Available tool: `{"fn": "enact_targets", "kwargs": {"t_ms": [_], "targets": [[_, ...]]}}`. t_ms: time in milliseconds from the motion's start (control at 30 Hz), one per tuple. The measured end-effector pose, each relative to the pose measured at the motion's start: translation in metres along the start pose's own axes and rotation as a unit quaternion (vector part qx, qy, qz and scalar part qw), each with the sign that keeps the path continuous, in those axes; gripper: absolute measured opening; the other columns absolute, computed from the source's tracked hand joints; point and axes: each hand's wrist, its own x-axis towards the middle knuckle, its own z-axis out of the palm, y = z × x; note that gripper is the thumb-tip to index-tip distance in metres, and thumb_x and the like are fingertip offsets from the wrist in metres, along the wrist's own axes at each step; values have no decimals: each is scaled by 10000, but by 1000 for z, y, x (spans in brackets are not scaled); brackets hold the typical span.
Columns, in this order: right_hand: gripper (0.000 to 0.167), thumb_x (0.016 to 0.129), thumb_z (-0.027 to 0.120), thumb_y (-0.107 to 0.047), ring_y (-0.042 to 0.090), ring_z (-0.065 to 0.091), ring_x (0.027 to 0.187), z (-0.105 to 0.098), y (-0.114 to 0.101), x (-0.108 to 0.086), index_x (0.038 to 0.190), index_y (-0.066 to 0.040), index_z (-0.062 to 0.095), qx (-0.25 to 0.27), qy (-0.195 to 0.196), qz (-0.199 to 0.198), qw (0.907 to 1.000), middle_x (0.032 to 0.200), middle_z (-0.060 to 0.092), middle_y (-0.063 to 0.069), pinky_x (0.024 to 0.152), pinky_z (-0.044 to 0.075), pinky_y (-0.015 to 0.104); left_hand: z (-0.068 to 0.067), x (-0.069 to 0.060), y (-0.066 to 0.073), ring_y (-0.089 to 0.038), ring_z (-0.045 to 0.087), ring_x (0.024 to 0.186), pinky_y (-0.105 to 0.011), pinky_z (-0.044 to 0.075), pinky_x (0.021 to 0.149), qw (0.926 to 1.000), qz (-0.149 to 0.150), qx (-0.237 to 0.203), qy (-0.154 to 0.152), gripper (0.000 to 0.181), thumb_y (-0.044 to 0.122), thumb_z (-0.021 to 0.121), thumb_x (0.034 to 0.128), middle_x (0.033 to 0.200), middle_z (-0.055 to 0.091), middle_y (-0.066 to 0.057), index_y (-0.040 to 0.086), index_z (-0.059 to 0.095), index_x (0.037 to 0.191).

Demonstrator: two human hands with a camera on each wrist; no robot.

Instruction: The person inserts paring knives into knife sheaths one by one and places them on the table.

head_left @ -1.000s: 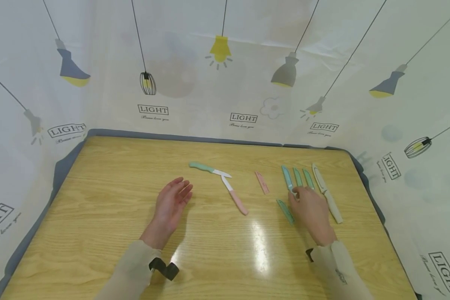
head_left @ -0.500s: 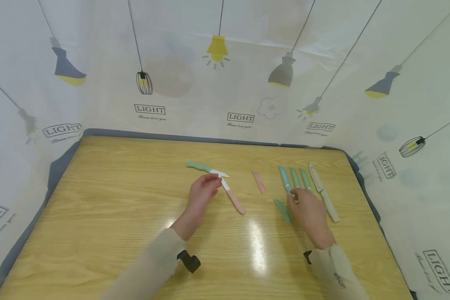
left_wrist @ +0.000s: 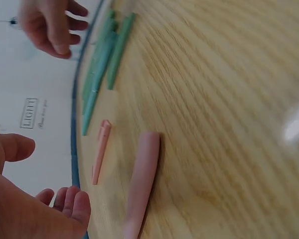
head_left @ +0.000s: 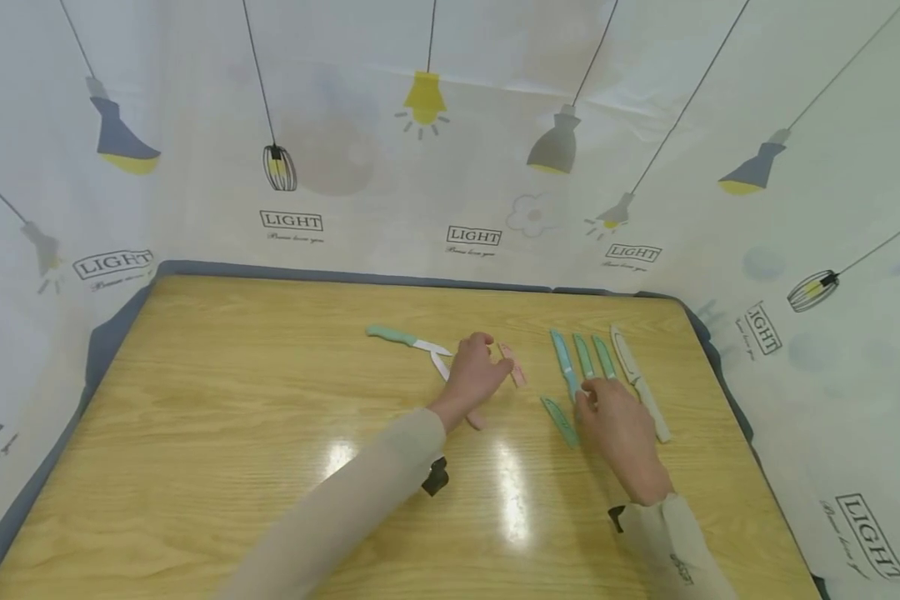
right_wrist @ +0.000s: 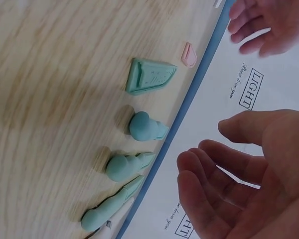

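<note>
My left hand [head_left: 474,377] hovers over the pink knife [left_wrist: 143,184], with its fingertips close to the pink blade sheath [head_left: 517,375]. Thumb and fingers are spread apart around nothing in the left wrist view. The pink knife's white tip meets the blade of a green-handled knife [head_left: 393,335]. My right hand [head_left: 621,429] is held above the handle ends of a blue sheathed knife [head_left: 561,350] and two green sheathed knives [right_wrist: 122,167], its fingers loosely bent and holding nothing. A loose green sheath [head_left: 560,422] lies just left of that hand.
A larger cream knife [head_left: 648,407] in its sheath lies at the right end of the row. The wooden table [head_left: 232,400] ends at a grey-blue edge [head_left: 345,275] against a white printed curtain [head_left: 375,125].
My left hand has moved right, from the table left of the knives, across the pink knife to beside the pink sheath. The right hand has stayed almost in place.
</note>
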Motion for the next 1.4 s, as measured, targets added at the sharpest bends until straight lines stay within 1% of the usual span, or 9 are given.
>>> {"fn": "enact_targets", "kwargs": {"t_ms": [100, 300, 533, 633, 767, 900, 1100, 1300, 1400], "targets": [[322, 1046, 592, -215, 242, 640, 737, 1, 1, -1, 1202, 52, 684, -64, 103, -68, 9999, 1034, 691, 182, 508, 523, 326, 9, 9, 3, -386, 496, 1289, -464, 482, 1070, 9974, 77, 721, -11, 641, 291, 623, 1005, 1421, 464, -244, -52, 398, 1497], [309, 1040, 608, -210, 242, 629, 734, 2, 1, -2, 1178, 51, 697, -128, 131, -105, 9998, 1007, 688, 175, 521, 529, 340, 24, 21, 6, -366, 529, 1187, -451, 510, 1010, 9828, -21, 1842, 106, 637, 374, 720, 969, 1291, 518, -235, -67, 487, 1365], [324, 1047, 586, -214, 248, 636, 758, 3, -1, -1, 1187, 58, 691, -142, -38, -27, 9999, 1016, 682, 181, 532, 535, 347, 42, 37, 0, -325, 532, 1147, -411, 539, 948, 9672, -380, 2488, 353, 651, 503, 756, 920, 1222, 522, -197, -36, 566, 1232], [336, 1053, 567, -224, 267, 652, 783, 2, -2, 0, 1197, 54, 688, -165, -147, -2, 9998, 1035, 683, 186, 548, 549, 362, 49, 41, -4, -319, 537, 1191, -398, 537, 987, 9512, -306, 3039, 444, 778, 581, 748, 898, 1260, 532, -192, -54, 562, 1308], [352, 1061, 550, -243, 303, 672, 831, 2, -3, 2, 1222, 44, 677, -138, -266, 49, 9995, 1076, 686, 198, 585, 569, 396, 58, 42, -6, -290, 536, 1206, -375, 530, 1014, 9229, -126, 3812, 520, 934, 694, 697, 874, 1276, 548, -169, -63, 536, 1397], [364, 1067, 549, -255, 326, 680, 852, 4, -3, 3, 1238, 42, 670, -56, -307, 42, 9995, 1092, 690, 203, 597, 581, 420, 67, 42, -6, -257, 530, 1181, -348, 529, 1007, 9058, -113, 4209, 470, 921, 688, 683, 887, 1279, 537, -142, -46, 522, 1419], [362, 1062, 554, -255, 329, 679, 873, 4, -2, 3, 1228, 42, 677, -96, -260, 51, 9996, 1079, 693, 195, 611, 584, 439, 72, 39, 4, -245, 542, 1166, -311, 540, 987, 9073, -195, 4194, 231, 807, 537, 706, 946, 1309, 530, -143, -46, 485, 1458], [345, 1053, 574, -248, 318, 674, 855, 4, -1, 3, 1196, 44, 689, -124, -132, -46, 9998, 1042, 696, 188, 612, 577, 443, 71, 36, 5, -220, 562, 1024, -258, 566, 843, 9040, -3, 4269, 244, 442, 163, 677, 987, 1187, 555, -133, -53, 562, 1355], [340, 1053, 576, -242, 321, 676, 842, 4, -1, 3, 1186, 48, 692, -132, -116, -96, 9998, 1034, 697, 194, 609, 579, 446, 69, 37, 4, -214, 566, 1004, -249, 561, 821, 8991, 108, 4369, 245, 336, 115, 655, 982, 1156, 569, -129, -26, 609, 1284]]}}
